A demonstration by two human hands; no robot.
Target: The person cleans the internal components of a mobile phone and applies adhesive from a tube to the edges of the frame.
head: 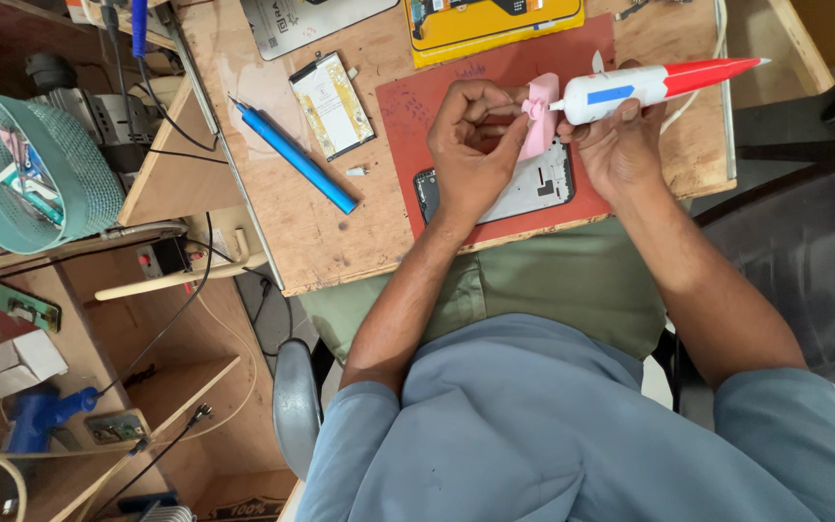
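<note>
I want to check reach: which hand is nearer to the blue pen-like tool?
Left. The left hand lies just right of the blue tool; the right hand holds the glue tube, farther away.

Pink cloth (539, 121), white tube (664, 85) with red end and blue band, red mat (417, 106), blue pen (294, 157), teal basket (70, 164)

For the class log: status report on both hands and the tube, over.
Left hand pinching pink cloth at tube's nozzle. Right hand gripping white-and-red tube. Phone frame lies beneath on red mat; nothing obstructing.
</note>
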